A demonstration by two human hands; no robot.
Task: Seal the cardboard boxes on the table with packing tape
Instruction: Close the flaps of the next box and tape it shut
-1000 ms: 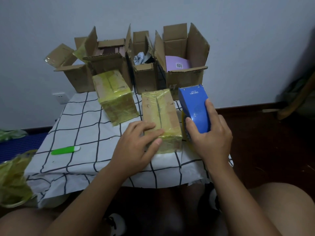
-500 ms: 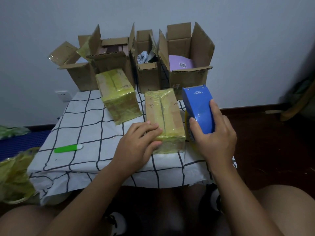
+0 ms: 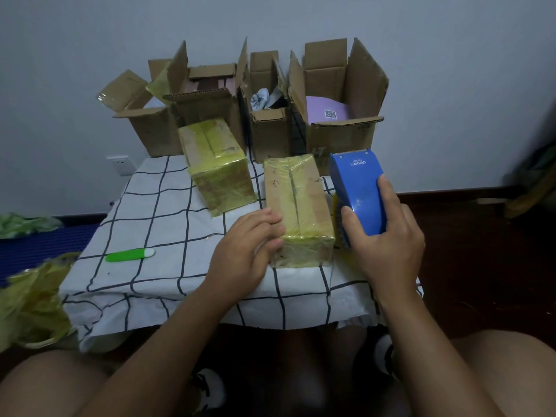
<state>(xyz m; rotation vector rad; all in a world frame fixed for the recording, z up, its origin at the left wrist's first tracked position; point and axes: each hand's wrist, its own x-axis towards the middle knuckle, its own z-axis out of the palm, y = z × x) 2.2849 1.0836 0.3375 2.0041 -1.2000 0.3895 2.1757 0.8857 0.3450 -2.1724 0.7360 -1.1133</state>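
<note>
At the table's (image 3: 156, 206) five o'clock edge, the left hand (image 3: 246, 251) is pressing its fingers against the taped box (image 3: 298, 206) to steady it while the right hand (image 3: 388, 245), at three o'clock, is gripping the blue tape dispenser (image 3: 358, 191) alongside, probably wrapping its side.

The tape roll (image 3: 339, 224) is mostly hidden behind the blue dispenser (image 3: 358, 191) and right hand (image 3: 388, 245).

A home room: wall socket (image 3: 121, 164), dark wooden floor (image 3: 469, 266), cloth-covered table (image 3: 156, 212).
</note>
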